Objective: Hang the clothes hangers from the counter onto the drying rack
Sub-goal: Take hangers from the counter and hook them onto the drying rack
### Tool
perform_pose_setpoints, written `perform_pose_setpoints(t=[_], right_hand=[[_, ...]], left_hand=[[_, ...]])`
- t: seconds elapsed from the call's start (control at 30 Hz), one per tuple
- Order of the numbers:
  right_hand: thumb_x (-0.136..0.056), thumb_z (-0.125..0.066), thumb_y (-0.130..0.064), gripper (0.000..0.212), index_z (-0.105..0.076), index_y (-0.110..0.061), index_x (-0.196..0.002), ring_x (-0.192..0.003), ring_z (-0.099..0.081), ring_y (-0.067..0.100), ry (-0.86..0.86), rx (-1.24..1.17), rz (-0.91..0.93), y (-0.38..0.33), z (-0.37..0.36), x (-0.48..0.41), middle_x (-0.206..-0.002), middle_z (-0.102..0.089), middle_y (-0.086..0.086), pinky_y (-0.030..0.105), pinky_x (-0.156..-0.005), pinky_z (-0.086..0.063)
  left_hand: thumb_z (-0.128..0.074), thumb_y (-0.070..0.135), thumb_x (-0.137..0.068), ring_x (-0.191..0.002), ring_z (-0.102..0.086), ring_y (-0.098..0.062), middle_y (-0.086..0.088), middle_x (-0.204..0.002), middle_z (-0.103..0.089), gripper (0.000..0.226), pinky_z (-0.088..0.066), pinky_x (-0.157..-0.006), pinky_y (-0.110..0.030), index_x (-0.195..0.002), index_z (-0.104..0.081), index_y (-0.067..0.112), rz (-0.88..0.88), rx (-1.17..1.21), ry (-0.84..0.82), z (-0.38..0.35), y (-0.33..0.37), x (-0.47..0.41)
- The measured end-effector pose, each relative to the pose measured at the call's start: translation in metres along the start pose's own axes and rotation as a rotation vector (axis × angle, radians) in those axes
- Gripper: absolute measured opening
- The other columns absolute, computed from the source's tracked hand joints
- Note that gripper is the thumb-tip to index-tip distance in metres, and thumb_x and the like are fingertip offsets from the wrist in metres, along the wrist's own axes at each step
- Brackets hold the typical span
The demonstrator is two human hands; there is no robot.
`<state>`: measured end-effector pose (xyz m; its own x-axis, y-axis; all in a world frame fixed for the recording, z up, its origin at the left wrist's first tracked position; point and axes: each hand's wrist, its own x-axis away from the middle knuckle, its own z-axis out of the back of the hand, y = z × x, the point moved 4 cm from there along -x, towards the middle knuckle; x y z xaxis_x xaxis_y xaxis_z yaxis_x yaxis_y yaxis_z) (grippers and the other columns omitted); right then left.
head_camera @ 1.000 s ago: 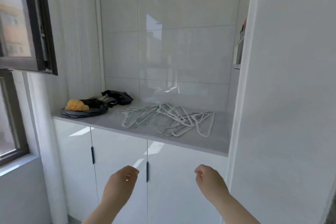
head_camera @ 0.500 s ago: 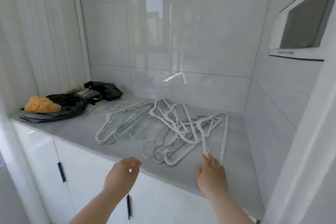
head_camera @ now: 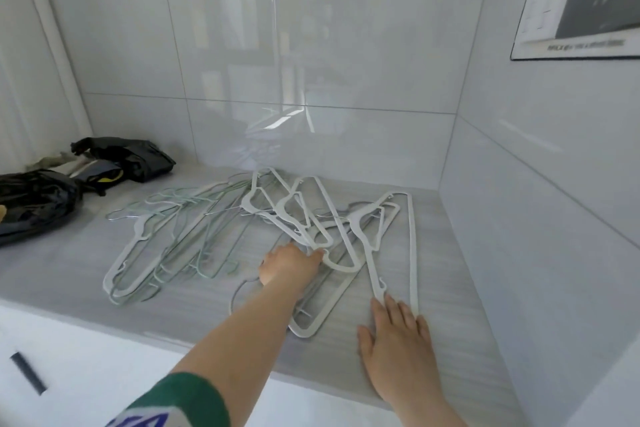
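Note:
A tangle of several clothes hangers [head_camera: 263,232] lies on the grey counter [head_camera: 69,274]: thin green wire ones on the left, thicker white plastic ones on the right. My left hand [head_camera: 289,265] reaches into the middle of the pile, fingertips at the bend of a white hanger [head_camera: 332,253]; the back of the hand hides whether the fingers grip it. My right hand [head_camera: 398,343] lies flat on the counter with straight fingers, their tips touching the near corner of a long white hanger [head_camera: 412,246]. No drying rack is in view.
Black bags [head_camera: 38,201] and a dark pouch [head_camera: 135,158] sit at the counter's left end. Glossy tiled walls close in the back [head_camera: 311,45] and the right side [head_camera: 554,149]. White cabinet doors with a dark handle [head_camera: 27,373] are below.
I have stepped closer to the counter. My left hand moved forward from the counter's edge into the hanger pile. My right hand settled flat by the right hanger's corner.

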<state>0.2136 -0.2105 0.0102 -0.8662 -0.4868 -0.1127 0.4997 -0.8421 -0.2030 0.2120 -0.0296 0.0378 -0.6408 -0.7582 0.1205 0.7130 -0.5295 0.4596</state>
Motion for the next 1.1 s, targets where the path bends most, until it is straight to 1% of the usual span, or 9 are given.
perform_pose_setpoints(t=[0.1,0.43,0.5,0.6,0.73,0.8,0.9,0.97,1.1], right_hand=[[-0.065,-0.033,-0.041,0.049,-0.076,-0.02,-0.077,-0.076,-0.072,0.019,-0.027,-0.023,0.0,0.003,-0.007,0.003,-0.086,-0.075,0.001,0.039,-0.061,-0.057],[-0.064,-0.033,-0.042,0.05,-0.076,-0.019,-0.076,-0.077,-0.072,0.017,-0.013,0.001,0.035,0.002,-0.009,0.0,-0.086,-0.075,-0.001,0.039,-0.06,-0.057],[-0.064,-0.033,-0.042,0.051,-0.076,-0.018,-0.076,-0.075,-0.072,0.017,0.006,0.002,0.025,0.003,-0.008,0.001,-0.085,-0.075,-0.001,0.039,-0.059,-0.057],[-0.065,-0.033,-0.042,0.051,-0.076,-0.017,-0.076,-0.075,-0.072,0.017,0.012,0.017,0.038,0.003,-0.009,0.002,-0.084,-0.075,0.0,0.038,-0.06,-0.057],[-0.064,-0.033,-0.041,0.051,-0.076,-0.015,-0.076,-0.073,-0.072,0.018,0.015,0.009,0.046,0.005,-0.011,0.001,-0.084,-0.074,0.002,0.04,-0.059,-0.057],[-0.064,-0.033,-0.041,0.051,-0.076,-0.014,-0.076,-0.073,-0.072,0.019,0.017,0.025,0.044,0.006,-0.012,0.001,-0.085,-0.074,0.003,0.041,-0.059,-0.057],[-0.082,-0.036,-0.036,0.05,-0.067,-0.011,-0.111,-0.108,-0.062,0.024,-0.029,0.019,0.021,0.001,0.01,0.009,-0.122,-0.062,0.011,0.044,-0.089,-0.051],[-0.096,-0.03,-0.036,0.05,-0.033,-0.015,-0.141,-0.139,-0.027,0.021,0.017,-0.007,0.064,-0.004,0.012,0.007,-0.151,-0.026,0.007,0.041,-0.113,-0.021],[-0.095,-0.031,-0.036,0.052,-0.03,-0.013,-0.141,-0.138,-0.03,0.022,0.058,-0.028,0.066,-0.005,0.014,0.007,-0.151,-0.028,0.009,0.044,-0.113,-0.023]], left_hand=[[-0.033,0.07,-0.081,-0.129,-0.037,-0.028,-0.01,-0.137,-0.043,0.079,-0.028,-0.104,-0.037,-0.132,-0.042,0.011,-0.026,-0.174,0.081,-0.008,0.009,-0.004],[-0.048,0.048,-0.082,-0.126,-0.041,-0.024,-0.005,-0.128,-0.052,0.051,-0.027,-0.105,-0.035,-0.123,-0.052,0.017,0.007,-0.065,0.028,-0.01,0.007,-0.014],[-0.049,0.041,-0.083,-0.115,-0.051,-0.025,-0.003,-0.111,-0.062,0.038,-0.034,-0.098,-0.034,-0.112,-0.06,0.019,0.017,0.081,0.0,-0.006,0.0,-0.015],[-0.051,0.024,-0.087,-0.072,-0.057,-0.026,-0.005,-0.07,-0.057,0.018,-0.043,-0.074,-0.031,-0.086,-0.062,0.009,0.015,0.415,-0.014,0.003,-0.009,-0.009],[-0.041,0.008,-0.094,-0.04,-0.054,-0.01,0.007,-0.031,-0.054,0.01,-0.043,-0.042,-0.016,-0.096,-0.051,0.006,0.122,0.798,-0.057,0.014,-0.023,0.002],[-0.037,0.009,-0.097,-0.031,-0.054,-0.008,0.006,-0.03,-0.054,0.013,-0.036,-0.034,-0.014,-0.087,-0.045,0.007,0.15,0.918,-0.098,0.019,-0.03,0.011],[-0.034,0.008,-0.098,-0.028,-0.055,-0.009,-0.001,-0.035,-0.059,0.016,-0.031,-0.028,-0.008,-0.083,-0.04,0.007,0.142,1.109,-0.152,0.025,-0.04,0.022],[-0.035,0.009,-0.098,-0.029,-0.056,-0.009,-0.001,-0.037,-0.06,0.008,-0.031,-0.027,-0.008,-0.093,-0.041,0.006,0.137,1.141,-0.161,0.028,-0.044,0.029],[-0.037,0.011,-0.098,-0.03,-0.057,-0.008,0.001,-0.037,-0.06,0.016,-0.031,-0.028,-0.008,-0.083,-0.044,0.01,0.111,1.095,-0.142,0.038,-0.055,0.039]])
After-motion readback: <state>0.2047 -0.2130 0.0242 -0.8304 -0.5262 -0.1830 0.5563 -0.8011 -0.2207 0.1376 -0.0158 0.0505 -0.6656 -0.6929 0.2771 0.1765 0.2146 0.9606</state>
